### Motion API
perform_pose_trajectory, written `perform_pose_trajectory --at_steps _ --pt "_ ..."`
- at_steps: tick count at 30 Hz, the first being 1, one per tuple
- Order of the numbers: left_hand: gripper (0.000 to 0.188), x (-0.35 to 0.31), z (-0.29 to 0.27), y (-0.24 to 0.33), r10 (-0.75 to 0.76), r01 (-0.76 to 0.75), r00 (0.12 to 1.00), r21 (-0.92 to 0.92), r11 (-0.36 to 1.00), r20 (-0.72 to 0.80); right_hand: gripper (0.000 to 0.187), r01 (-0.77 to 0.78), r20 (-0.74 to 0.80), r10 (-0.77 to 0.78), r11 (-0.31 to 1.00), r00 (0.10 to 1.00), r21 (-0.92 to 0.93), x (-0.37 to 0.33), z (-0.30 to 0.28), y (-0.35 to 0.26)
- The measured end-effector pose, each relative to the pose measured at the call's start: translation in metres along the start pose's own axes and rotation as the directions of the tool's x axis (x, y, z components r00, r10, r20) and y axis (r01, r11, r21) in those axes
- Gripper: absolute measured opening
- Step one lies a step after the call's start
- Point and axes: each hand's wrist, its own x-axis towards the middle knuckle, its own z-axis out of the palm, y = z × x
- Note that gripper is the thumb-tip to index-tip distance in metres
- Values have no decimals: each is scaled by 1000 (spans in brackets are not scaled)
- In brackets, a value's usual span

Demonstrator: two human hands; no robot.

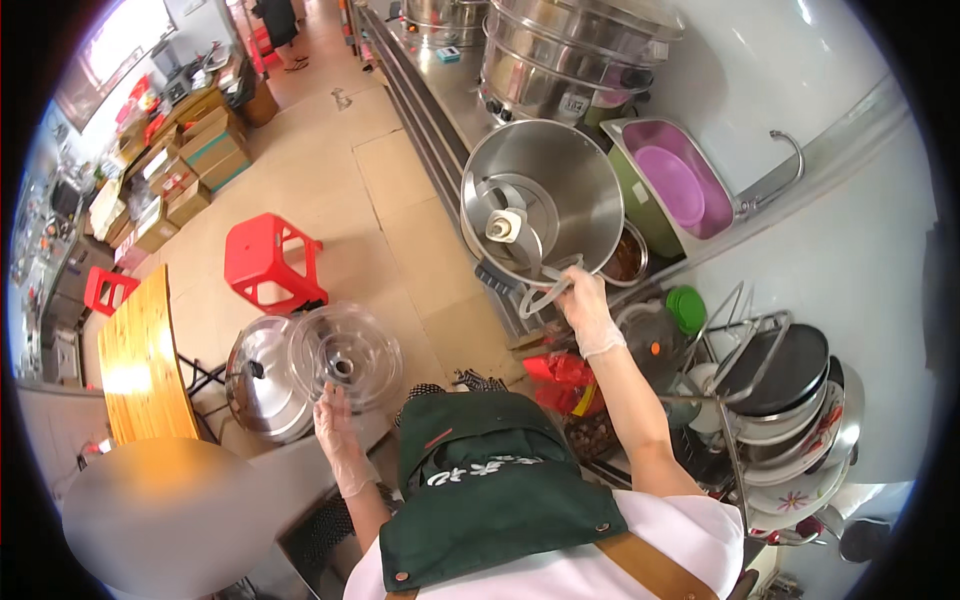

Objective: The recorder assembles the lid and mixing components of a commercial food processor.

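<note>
In a clear plastic glove, my left hand (pixel 338 432) grips the near edge of a round clear plastic lid (pixel 378 342), which has a hole in its middle. Behind it is a round steel lid (pixel 262 392) with a black knob. My right hand (pixel 583 300), also gloved, has its fingers closed on a pale looped strip (pixel 540 300) that looks like a sealing ring. This strip crosses the near rim of a large steel mixing bowl (pixel 590 200). Inside the bowl sits a curved metal blade (pixel 528 245) on a pale hub.
Large steel steamers (pixel 540 70) stand beyond the bowl on the counter. A sink (pixel 715 195) holds a purple basin (pixel 668 185). Plates and pans fill a rack (pixel 745 400) at right. Leftward are a red stool (pixel 265 260), a wooden table (pixel 148 350), cardboard boxes (pixel 215 150) and another person (pixel 278 20).
</note>
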Motion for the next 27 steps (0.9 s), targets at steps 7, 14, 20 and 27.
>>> perform_pose_trajectory --at_steps 7,14,20,27 --pt "35 134 16 -2 -114 111 989 33 993 95 22 -78 -166 77 997 983 2 109 60 -55" --pt "29 282 117 21 -287 245 910 170 955 300 34 -101 -149 114 991 982 91 140 57 -65" --pt "37 363 174 23 -409 318 818 276 907 403 49 -107 -210 95 993 973 -48 86 80 -83" --pt "47 389 208 -3 -481 393 794 290 873 372 24 196 -294 -313 909 903 -367 7 97 -98"
